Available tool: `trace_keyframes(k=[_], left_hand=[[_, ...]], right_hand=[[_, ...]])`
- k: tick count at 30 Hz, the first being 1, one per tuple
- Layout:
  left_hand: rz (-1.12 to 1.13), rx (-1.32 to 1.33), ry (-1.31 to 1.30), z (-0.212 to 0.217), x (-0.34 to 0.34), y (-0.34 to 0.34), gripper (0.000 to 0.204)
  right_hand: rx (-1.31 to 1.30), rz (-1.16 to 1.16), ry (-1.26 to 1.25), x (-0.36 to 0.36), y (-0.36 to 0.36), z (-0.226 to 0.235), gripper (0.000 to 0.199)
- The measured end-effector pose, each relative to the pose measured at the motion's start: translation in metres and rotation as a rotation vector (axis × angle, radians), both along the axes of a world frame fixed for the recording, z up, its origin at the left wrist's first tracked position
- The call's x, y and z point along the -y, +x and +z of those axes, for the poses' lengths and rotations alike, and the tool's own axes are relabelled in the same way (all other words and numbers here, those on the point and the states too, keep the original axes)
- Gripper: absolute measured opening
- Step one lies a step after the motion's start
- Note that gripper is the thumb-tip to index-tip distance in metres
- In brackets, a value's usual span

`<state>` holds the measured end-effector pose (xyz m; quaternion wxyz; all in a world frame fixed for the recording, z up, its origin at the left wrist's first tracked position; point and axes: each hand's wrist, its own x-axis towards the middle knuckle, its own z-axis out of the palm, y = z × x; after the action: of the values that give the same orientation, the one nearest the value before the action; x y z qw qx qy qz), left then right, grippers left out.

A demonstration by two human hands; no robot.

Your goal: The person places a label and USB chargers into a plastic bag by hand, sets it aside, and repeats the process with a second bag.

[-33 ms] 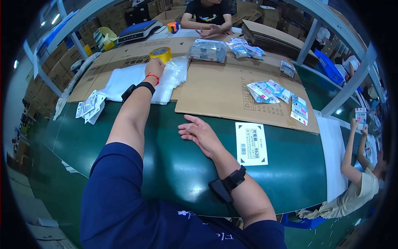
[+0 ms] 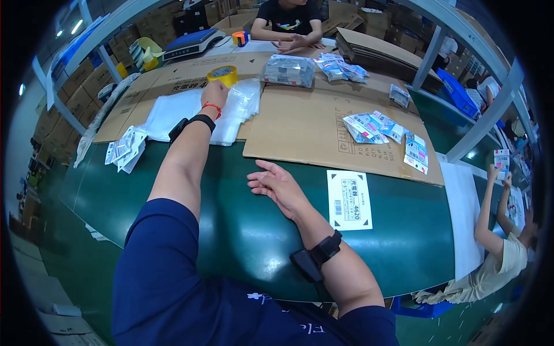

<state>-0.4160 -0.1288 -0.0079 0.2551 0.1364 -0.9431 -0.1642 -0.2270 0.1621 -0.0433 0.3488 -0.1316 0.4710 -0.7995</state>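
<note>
My left hand (image 2: 214, 93), with a red cord at its wrist, reaches far out over clear plastic bags (image 2: 173, 115). It is closed in a fist against the near edge of a yellow tape roll (image 2: 224, 75); its fingertips are hidden, so I cannot tell what they grip. My right hand (image 2: 279, 185) rests above the green table (image 2: 248, 242), turned partly on its side. Its fingers are loosely bent and apart, with nothing in them. Just right of it lies a white printed label sheet (image 2: 350, 200). Both forearms wear black straps.
A flattened cardboard box (image 2: 300, 127) carries blue-and-white packets (image 2: 369, 128) and a clear-wrapped bundle (image 2: 288, 70). White printed slips (image 2: 126, 149) lie at left. A scale (image 2: 191, 43) stands at the back. One person sits across the table; another works at right. Metal posts (image 2: 487, 118) frame the table.
</note>
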Motion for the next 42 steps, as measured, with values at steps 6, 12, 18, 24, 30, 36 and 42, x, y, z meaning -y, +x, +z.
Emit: trace_keyframes(k=[6,12,18,24,30,36,42], left_hand=[[0.093,-0.090,0.013,0.006,0.010,-0.001,0.024],[-0.002,-0.255,-0.112,0.005,0.002,0.006,0.024],[0.034,-0.466,-0.014,0.016,0.002,0.011,0.021],[-0.086,-0.518,-0.045,0.025,-0.008,0.046,0.020],[-0.307,-0.372,-0.015,0.014,-0.030,0.111,0.017],[-0.530,-0.275,-0.169,-0.006,-0.059,0.171,0.015],[-0.927,0.001,0.173,-0.043,-0.095,0.250,0.024]], right_hand=[[-0.020,0.013,-0.006,0.003,0.001,0.000,0.046],[-0.006,0.003,-0.009,0.002,0.000,0.000,0.046],[-0.007,0.008,0.001,0.003,0.000,0.000,0.046],[-0.009,0.005,-0.010,0.002,0.001,-0.001,0.046],[-0.124,-0.054,-0.033,0.003,0.000,-0.002,0.042],[-0.720,-0.109,0.051,0.006,0.053,0.033,0.038],[-1.451,-0.334,0.220,0.024,0.082,0.047,0.047]])
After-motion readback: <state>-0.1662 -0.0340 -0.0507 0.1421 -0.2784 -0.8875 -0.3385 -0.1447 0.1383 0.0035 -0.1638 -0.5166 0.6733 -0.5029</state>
